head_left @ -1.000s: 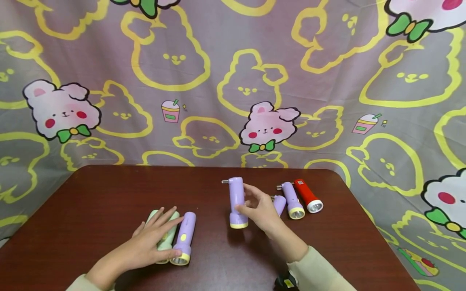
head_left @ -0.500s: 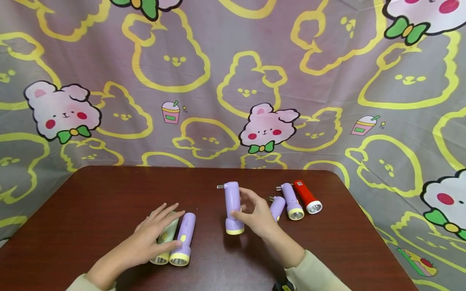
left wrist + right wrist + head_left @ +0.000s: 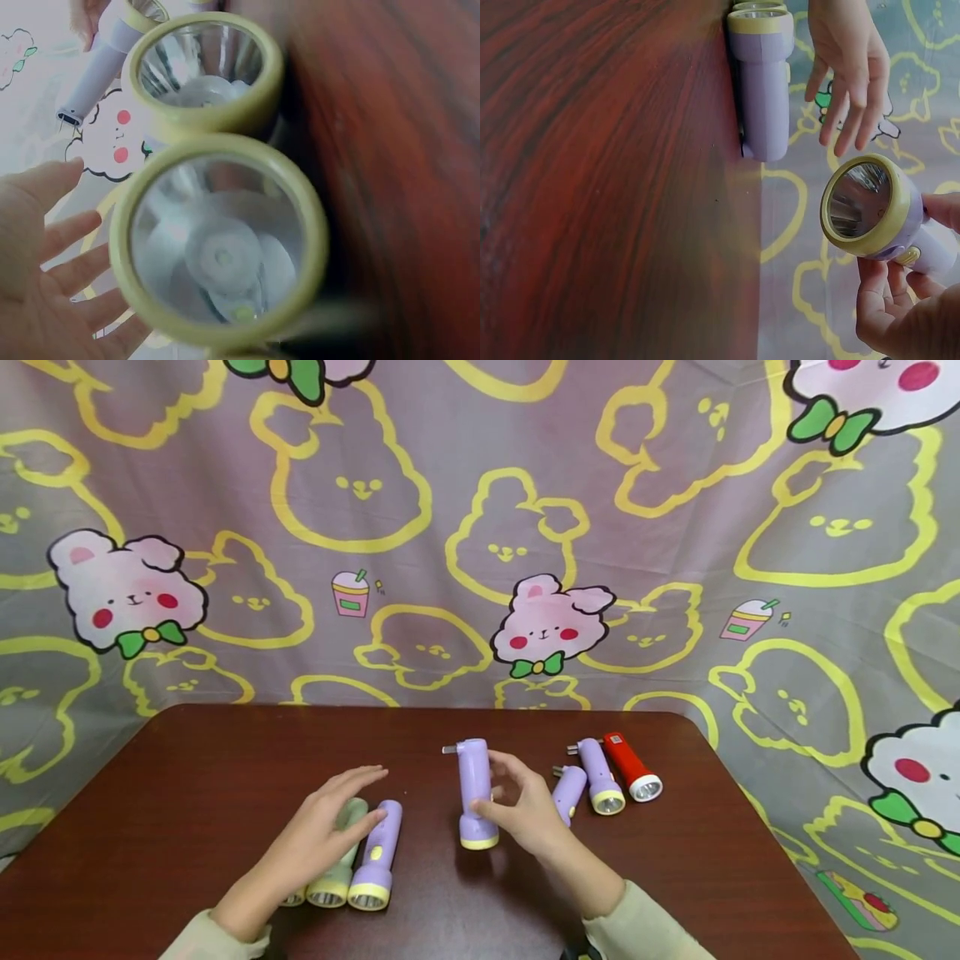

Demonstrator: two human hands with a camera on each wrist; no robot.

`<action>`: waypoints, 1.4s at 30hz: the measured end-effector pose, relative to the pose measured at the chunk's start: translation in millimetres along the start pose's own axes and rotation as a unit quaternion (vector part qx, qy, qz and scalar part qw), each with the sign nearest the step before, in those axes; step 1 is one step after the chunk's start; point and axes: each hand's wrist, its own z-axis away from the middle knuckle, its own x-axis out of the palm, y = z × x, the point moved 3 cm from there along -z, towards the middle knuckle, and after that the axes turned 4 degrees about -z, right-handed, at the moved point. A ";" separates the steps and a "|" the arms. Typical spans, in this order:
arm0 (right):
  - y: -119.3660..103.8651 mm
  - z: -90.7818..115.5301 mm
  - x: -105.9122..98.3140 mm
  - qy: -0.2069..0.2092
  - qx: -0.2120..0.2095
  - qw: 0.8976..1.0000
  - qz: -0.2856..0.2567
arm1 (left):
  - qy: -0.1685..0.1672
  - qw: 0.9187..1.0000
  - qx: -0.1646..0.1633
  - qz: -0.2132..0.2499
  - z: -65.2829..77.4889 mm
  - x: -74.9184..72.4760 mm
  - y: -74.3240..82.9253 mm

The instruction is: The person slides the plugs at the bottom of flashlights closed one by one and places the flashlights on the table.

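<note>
Above the middle of a red-brown table (image 3: 300,743), the right hand (image 3: 525,806) grips one purple flashlight (image 3: 474,785) between thumb and fingers, nearly upright with its yellow-rimmed lens end lowest and its metal prongs (image 3: 450,749) pointing left. The left hand (image 3: 322,822) is released: its fingers are extended, it grasps nothing, and it hovers over the flashlights on the left.

Seven flashlights show in all, one held and six lying on the table. Three lie side by side on the left: one second purple flashlight (image 3: 382,843), one green flashlight (image 3: 327,889) next to it, partly covered by the left hand, and one flashlight with only its yellow-rimmed end (image 3: 294,898) showing, its body colour hidden. Three more lie on the right: two purple ones, the nearer one (image 3: 570,789) partly behind the right hand, the farther one (image 3: 596,768) beside one red flashlight (image 3: 628,764) with a white rim. Behind the table hangs one cartoon-print curtain (image 3: 420,568).
</note>
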 end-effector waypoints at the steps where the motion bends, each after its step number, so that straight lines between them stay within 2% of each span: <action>1: -1.0 0.4 0.5 -0.001 -0.002 1.000 0.001 | 0.004 1.000 -0.007 0.005 -1.7 0.5 0.6; 5: -2.6 1.1 2.2 0.003 0.003 1.000 0.002 | 0.009 0.999 -0.027 0.030 -7.2 2.8 2.7; 8: -2.8 1.1 3.4 0.005 0.005 1.000 0.002 | 0.018 0.998 -0.030 0.045 -10.8 4.4 4.5; 15: -3.1 1.2 6.5 0.001 -0.001 1.000 0.001 | 0.043 0.998 -0.022 0.051 -19.4 7.6 12.7; 31: -1.8 1.6 13.1 -0.006 -0.013 1.000 0.005 | 0.066 0.992 0.000 0.111 -39.1 22.1 31.3; 42: -4.8 1.2 21.4 -0.010 -0.018 1.000 0.011 | 0.073 0.989 -0.002 0.126 -45.3 26.1 37.4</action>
